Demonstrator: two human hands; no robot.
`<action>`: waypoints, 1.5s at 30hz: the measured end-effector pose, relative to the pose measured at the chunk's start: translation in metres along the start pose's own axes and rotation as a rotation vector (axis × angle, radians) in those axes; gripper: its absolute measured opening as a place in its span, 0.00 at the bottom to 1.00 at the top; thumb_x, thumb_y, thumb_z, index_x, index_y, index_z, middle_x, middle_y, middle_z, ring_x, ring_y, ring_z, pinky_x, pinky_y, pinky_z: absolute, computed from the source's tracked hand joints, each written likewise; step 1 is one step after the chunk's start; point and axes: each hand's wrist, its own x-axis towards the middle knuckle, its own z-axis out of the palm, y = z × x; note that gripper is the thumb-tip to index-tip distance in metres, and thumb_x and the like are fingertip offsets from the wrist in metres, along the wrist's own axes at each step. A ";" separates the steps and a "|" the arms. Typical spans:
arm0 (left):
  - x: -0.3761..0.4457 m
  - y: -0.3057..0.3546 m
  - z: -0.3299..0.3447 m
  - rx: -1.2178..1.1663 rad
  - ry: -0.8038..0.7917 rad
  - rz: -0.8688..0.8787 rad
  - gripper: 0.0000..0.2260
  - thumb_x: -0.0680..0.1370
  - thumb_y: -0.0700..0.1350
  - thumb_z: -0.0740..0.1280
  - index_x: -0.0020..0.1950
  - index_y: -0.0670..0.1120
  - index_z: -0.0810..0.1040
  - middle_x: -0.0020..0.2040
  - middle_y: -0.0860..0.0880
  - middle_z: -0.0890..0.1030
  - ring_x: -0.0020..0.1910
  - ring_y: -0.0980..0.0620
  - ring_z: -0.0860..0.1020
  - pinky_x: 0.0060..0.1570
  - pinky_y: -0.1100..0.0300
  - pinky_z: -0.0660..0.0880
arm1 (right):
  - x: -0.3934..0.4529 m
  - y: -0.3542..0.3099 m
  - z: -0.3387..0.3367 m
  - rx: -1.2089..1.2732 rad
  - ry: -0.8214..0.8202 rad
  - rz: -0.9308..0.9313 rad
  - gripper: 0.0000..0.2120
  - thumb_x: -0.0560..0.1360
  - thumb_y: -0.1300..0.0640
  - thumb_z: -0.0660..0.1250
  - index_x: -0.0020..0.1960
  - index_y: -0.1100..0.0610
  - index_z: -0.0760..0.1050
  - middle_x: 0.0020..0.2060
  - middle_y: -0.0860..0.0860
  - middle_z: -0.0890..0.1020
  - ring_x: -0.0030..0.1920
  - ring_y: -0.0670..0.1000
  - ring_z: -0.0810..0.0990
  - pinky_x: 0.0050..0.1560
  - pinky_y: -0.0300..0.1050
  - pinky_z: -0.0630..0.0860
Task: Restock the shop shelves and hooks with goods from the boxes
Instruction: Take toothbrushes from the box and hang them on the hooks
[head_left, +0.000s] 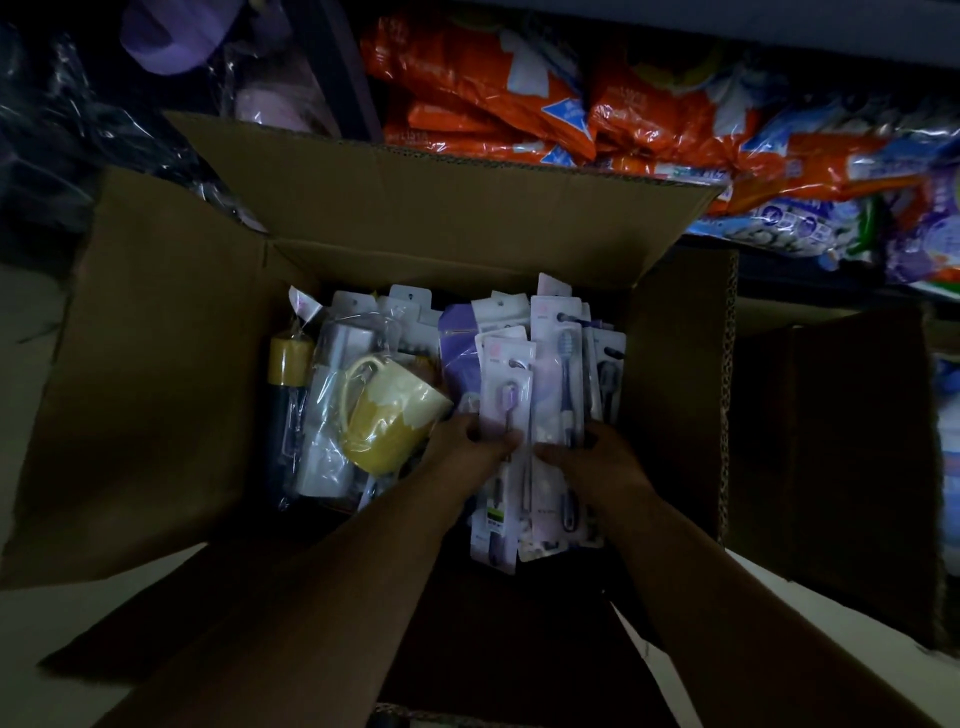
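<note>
Dim room, pale floor (31, 364) showing at left and bottom right. Open cardboard box (156, 374) sits on it w/ all four flaps splayed out; far flap leans back toward a low shelf (779, 267). A 2nd brown box (841, 441) stands just right of it, touching the right flap.

Behind the box: orange packs (467, 88) stacked on the shelf, blue/white packs (789, 218) to their right, a purple pack at far right edge. Top left is dark clear-wrapped stuff w/ a purple item (166, 36); can't tell what it is.

Inside box, left half: yellow mug (389, 415) in clear wrap, tilted on its side, handle to the left. Beside it a dark bottle w/ yellow cap (288, 364), also wrapped, plus white carded goods underneath.

Right half: toothbrush packs (566, 374) piled lengthwise, hang tabs pointing away from the person.

Both forearms reach in from below. Left hand (467, 441) has fingers curled round the edge of a purple brush pack (506, 410), thumb on top. Right hand (597, 452) grips the next pack w/ a blue brush (566, 364), fingers curled over it. The mug sits right against the left hand.
</note>
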 end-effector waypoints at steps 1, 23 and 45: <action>-0.006 0.003 -0.001 -0.054 -0.029 0.001 0.11 0.73 0.44 0.73 0.52 0.39 0.82 0.48 0.41 0.84 0.49 0.42 0.83 0.53 0.48 0.79 | 0.000 0.001 -0.003 0.035 -0.019 0.019 0.25 0.69 0.63 0.74 0.65 0.61 0.73 0.58 0.58 0.79 0.56 0.57 0.78 0.52 0.46 0.75; -0.083 0.052 -0.066 -0.396 -0.228 -0.148 0.25 0.62 0.46 0.78 0.57 0.42 0.82 0.57 0.40 0.82 0.60 0.39 0.78 0.65 0.41 0.70 | -0.079 -0.038 -0.010 0.302 -0.247 -0.155 0.16 0.71 0.70 0.69 0.58 0.63 0.76 0.45 0.58 0.85 0.47 0.60 0.84 0.49 0.57 0.80; -0.184 0.098 -0.126 -0.481 -0.230 0.051 0.15 0.69 0.40 0.70 0.55 0.46 0.80 0.46 0.46 0.86 0.43 0.49 0.84 0.41 0.56 0.81 | -0.187 -0.072 -0.015 0.316 -0.257 -0.273 0.24 0.67 0.48 0.75 0.60 0.50 0.75 0.50 0.55 0.84 0.52 0.57 0.83 0.58 0.63 0.76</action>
